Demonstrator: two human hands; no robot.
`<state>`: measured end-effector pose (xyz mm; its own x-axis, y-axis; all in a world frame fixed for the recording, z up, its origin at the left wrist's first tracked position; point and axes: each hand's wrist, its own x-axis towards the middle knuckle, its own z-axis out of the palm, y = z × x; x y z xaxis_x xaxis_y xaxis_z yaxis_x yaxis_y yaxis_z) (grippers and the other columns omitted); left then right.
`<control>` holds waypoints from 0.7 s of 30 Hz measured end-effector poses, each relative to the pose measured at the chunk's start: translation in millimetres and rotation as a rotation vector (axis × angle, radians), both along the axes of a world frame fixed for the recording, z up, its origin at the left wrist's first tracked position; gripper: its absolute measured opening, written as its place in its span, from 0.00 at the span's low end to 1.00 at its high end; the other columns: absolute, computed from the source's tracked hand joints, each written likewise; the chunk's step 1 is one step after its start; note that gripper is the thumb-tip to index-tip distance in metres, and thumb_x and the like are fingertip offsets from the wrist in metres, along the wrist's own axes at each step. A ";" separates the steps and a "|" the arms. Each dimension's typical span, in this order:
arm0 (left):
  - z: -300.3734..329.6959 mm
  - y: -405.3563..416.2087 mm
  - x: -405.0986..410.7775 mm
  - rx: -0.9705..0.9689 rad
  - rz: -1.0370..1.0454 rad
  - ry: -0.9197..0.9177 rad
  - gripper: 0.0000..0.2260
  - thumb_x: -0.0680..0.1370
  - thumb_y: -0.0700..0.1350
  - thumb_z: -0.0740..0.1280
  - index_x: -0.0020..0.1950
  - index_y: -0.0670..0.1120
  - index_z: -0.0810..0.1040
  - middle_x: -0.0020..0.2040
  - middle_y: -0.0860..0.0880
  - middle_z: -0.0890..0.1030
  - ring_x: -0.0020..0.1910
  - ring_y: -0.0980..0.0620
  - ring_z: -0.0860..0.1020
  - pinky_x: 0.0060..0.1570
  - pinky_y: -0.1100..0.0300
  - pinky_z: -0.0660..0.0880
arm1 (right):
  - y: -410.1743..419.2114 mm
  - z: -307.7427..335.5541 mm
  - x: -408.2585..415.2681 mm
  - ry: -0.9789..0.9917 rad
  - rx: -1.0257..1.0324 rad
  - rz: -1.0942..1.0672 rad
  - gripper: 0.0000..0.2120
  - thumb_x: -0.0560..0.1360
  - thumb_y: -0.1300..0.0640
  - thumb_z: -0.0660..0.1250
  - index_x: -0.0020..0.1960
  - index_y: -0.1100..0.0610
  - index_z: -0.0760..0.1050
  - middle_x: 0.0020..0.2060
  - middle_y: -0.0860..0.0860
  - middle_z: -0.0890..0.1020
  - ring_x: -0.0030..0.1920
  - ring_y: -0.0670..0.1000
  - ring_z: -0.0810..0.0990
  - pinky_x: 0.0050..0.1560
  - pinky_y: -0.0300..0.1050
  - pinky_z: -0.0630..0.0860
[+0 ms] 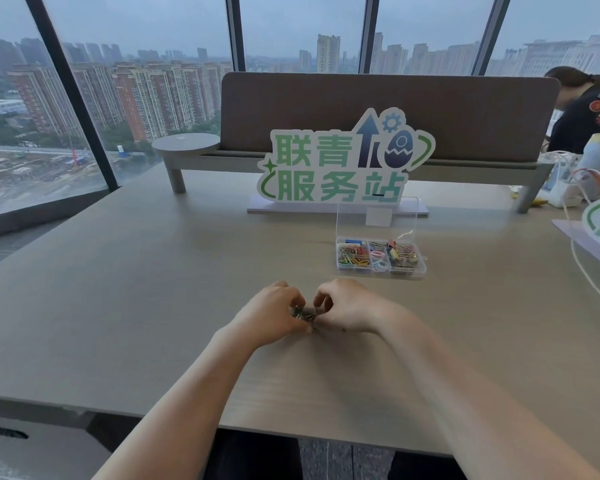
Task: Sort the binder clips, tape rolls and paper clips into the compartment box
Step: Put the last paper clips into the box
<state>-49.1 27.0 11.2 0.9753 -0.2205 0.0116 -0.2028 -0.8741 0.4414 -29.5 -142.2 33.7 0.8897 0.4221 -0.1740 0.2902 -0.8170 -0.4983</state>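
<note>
Both hands are close together on the near middle of the table (153, 271). The left hand (274, 315) and the right hand (343, 306) have curled fingers pinching a small bunch of shiny metal bits (303, 313), which look like binder clips, but they are too small to be sure.

The compartment box (381, 259) sits farther away and to the right, with its clear lid standing open. Paper clips (353, 256) fill its left part, tape rolls (379, 259) the middle, and binder clips (404, 256) the right.

I think this is a gathering step near the end. Next, the bunch should be lifted and dropped into the right part.
</note>
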 end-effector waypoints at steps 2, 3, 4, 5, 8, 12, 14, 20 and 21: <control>0.5 -1.0 0.1 0.011 0.023 0.006 0.22 0.68 0.55 0.75 0.58 0.49 0.78 0.53 0.50 0.75 0.52 0.51 0.74 0.51 0.59 0.72 | -4.2 2.6 -2.2 0.015 -0.041 0.007 0.17 0.68 0.53 0.74 0.54 0.57 0.77 0.48 0.53 0.81 0.38 0.50 0.77 0.40 0.46 0.78; 0.9 -1.5 0.3 0.016 0.036 0.010 0.22 0.67 0.55 0.75 0.57 0.48 0.78 0.53 0.50 0.76 0.52 0.51 0.74 0.51 0.59 0.72 | -5.2 3.5 -3.2 0.002 -0.070 0.013 0.17 0.68 0.54 0.75 0.54 0.57 0.77 0.47 0.53 0.80 0.39 0.50 0.77 0.40 0.46 0.79; 1.6 -2.4 0.6 0.016 0.050 0.016 0.21 0.67 0.54 0.75 0.56 0.48 0.78 0.52 0.50 0.77 0.52 0.51 0.74 0.49 0.58 0.72 | -5.5 3.7 -4.1 -0.017 -0.091 0.017 0.16 0.68 0.55 0.74 0.54 0.57 0.78 0.46 0.53 0.79 0.40 0.51 0.77 0.40 0.45 0.77; 2.4 -3.6 0.7 0.008 0.063 0.025 0.19 0.67 0.53 0.75 0.54 0.48 0.78 0.51 0.50 0.78 0.51 0.50 0.75 0.48 0.58 0.73 | -5.1 3.4 -4.7 -0.036 -0.098 0.017 0.14 0.69 0.56 0.74 0.53 0.57 0.78 0.45 0.52 0.78 0.40 0.51 0.76 0.39 0.43 0.75; 5.3 -7.1 1.1 -0.029 0.067 0.055 0.12 0.68 0.48 0.75 0.48 0.47 0.80 0.47 0.49 0.81 0.48 0.49 0.77 0.45 0.57 0.75 | -1.2 1.7 -5.6 -0.053 -0.067 0.006 0.07 0.71 0.60 0.71 0.49 0.56 0.79 0.42 0.50 0.76 0.34 0.49 0.75 0.32 0.39 0.71; 6.5 -9.7 3.0 -0.045 0.040 0.086 0.06 0.68 0.45 0.74 0.44 0.47 0.81 0.44 0.49 0.82 0.46 0.50 0.78 0.44 0.57 0.76 | 5.3 2.1 -4.3 -0.049 -0.076 0.013 0.04 0.73 0.63 0.67 0.46 0.56 0.78 0.39 0.50 0.78 0.34 0.50 0.76 0.35 0.42 0.74; 6.3 -9.1 4.6 -0.038 0.016 0.097 0.05 0.69 0.44 0.73 0.43 0.48 0.80 0.43 0.50 0.81 0.45 0.50 0.78 0.44 0.58 0.75 | 7.0 3.9 -3.6 -0.032 -0.094 0.024 0.06 0.73 0.63 0.66 0.47 0.57 0.80 0.41 0.52 0.79 0.34 0.51 0.77 0.34 0.42 0.75; 10.0 -6.4 5.5 0.003 -0.082 0.104 0.04 0.71 0.46 0.72 0.44 0.49 0.81 0.42 0.53 0.76 0.43 0.52 0.75 0.45 0.56 0.75 | 3.9 3.1 -3.8 -0.056 -0.128 0.091 0.05 0.74 0.59 0.66 0.50 0.56 0.77 0.48 0.53 0.74 0.47 0.54 0.76 0.44 0.45 0.73; 9.9 -6.0 4.8 -0.001 -0.090 0.094 0.03 0.71 0.46 0.72 0.44 0.49 0.81 0.43 0.53 0.76 0.43 0.53 0.75 0.46 0.56 0.75 | 3.3 2.0 -3.9 -0.074 -0.124 0.103 0.05 0.74 0.58 0.66 0.49 0.56 0.77 0.50 0.54 0.75 0.49 0.55 0.77 0.47 0.46 0.73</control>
<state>-44.3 21.0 21.1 0.9483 -0.3074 -0.0787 -0.2382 -0.8535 0.4634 -33.4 -138.9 35.8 0.8551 0.4910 -0.1664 0.4075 -0.8350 -0.3699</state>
